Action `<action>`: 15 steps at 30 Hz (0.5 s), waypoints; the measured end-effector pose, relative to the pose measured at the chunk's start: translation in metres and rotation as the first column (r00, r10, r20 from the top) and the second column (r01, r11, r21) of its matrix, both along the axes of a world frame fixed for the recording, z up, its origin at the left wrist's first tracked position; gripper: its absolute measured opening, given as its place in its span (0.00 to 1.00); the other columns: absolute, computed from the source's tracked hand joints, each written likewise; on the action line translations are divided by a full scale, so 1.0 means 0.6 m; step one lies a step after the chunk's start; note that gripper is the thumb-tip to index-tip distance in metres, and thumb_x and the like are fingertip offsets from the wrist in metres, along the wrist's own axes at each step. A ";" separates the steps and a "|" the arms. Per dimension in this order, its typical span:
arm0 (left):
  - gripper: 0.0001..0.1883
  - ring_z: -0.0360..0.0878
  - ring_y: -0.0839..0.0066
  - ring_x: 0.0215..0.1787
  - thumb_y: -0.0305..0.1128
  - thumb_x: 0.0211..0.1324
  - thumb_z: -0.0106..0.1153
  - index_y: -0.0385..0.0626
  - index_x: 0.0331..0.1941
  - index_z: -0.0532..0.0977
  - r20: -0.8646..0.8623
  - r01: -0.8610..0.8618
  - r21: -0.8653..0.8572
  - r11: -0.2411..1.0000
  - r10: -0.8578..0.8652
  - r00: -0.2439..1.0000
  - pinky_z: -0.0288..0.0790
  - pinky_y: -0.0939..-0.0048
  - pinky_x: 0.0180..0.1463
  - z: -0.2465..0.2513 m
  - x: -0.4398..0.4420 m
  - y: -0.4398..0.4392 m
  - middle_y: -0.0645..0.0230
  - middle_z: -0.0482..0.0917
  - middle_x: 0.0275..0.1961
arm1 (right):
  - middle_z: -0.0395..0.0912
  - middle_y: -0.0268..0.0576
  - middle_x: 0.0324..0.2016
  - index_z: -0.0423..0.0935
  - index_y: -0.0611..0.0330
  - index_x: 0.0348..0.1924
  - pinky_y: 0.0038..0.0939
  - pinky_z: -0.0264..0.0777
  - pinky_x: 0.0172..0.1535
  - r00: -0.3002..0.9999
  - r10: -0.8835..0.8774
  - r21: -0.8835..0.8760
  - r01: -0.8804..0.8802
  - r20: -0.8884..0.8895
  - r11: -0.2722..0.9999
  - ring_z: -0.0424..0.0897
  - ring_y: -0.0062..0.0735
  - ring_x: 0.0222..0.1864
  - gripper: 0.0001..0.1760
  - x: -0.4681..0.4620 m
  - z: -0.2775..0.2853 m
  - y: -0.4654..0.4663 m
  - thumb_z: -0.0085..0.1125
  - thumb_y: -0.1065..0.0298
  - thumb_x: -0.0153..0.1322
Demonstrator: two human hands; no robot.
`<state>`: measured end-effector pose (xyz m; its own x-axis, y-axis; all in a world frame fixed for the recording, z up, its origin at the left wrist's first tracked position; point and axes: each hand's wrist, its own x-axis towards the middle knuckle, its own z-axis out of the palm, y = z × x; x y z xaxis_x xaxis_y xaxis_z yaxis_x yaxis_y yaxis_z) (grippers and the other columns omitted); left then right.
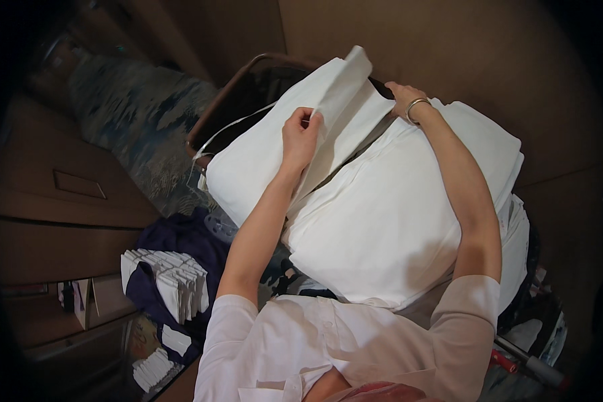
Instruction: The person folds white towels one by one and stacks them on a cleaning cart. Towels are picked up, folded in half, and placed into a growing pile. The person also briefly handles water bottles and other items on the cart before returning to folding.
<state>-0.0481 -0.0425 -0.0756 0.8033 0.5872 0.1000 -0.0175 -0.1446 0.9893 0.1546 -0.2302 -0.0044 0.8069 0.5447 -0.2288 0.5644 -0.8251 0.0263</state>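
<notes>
My left hand (300, 138) pinches the raised edge of a white folded cloth (261, 145), one of the upper layers of a stack on the left. Part of that cloth stands up in a flap beyond the fingers. My right hand (408, 99), with a metal bangle at the wrist, rests at the far side where two white piles meet. Its fingertips touch the cloth edge there, but their hold is partly hidden. Under my right forearm lies a second, broad stack of folded white linen (377, 226). A narrow dark gap runs between the stacks.
A brown-rimmed cart bin (221, 105) stands behind the left stack, a white string trailing over it. Wooden panels (432, 40) rise beyond. Patterned carpet (145, 125) lies left. Bundled white paper-like pieces (181, 281) sit by dark purple cloth (181, 231). A grey-tipped pole (527, 357) lies right.
</notes>
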 end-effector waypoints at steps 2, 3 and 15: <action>0.11 0.70 0.88 0.31 0.36 0.68 0.62 0.41 0.43 0.81 0.053 -0.022 -0.076 0.997 0.026 0.998 0.67 0.80 0.37 -0.002 0.002 0.007 0.78 0.79 0.31 | 0.81 0.48 0.60 0.69 0.47 0.71 0.46 0.73 0.64 1.000 0.019 0.005 -0.018 -0.022 1.000 0.79 0.48 0.62 0.43 -0.001 0.005 0.000 0.77 0.61 0.64; 0.11 0.70 0.88 0.32 0.36 0.68 0.62 0.41 0.43 0.81 0.062 0.004 -0.070 0.998 0.000 0.998 0.67 0.80 0.37 -0.004 0.002 0.009 0.78 0.79 0.32 | 0.81 0.47 0.60 0.71 0.46 0.69 0.46 0.73 0.64 1.000 0.022 0.024 -0.021 -0.016 0.999 0.79 0.48 0.62 0.39 -0.001 0.005 0.000 0.75 0.62 0.65; 0.26 0.81 0.57 0.57 0.26 0.50 0.62 0.45 0.58 0.77 -0.268 0.348 0.548 0.760 -0.234 0.934 0.73 0.59 0.61 0.004 -0.044 -0.030 0.59 0.84 0.55 | 0.82 0.44 0.48 0.88 0.56 0.44 0.44 0.71 0.54 0.903 -0.038 0.253 0.160 -0.428 0.954 0.80 0.43 0.50 0.19 -0.004 0.029 0.020 0.63 0.52 0.69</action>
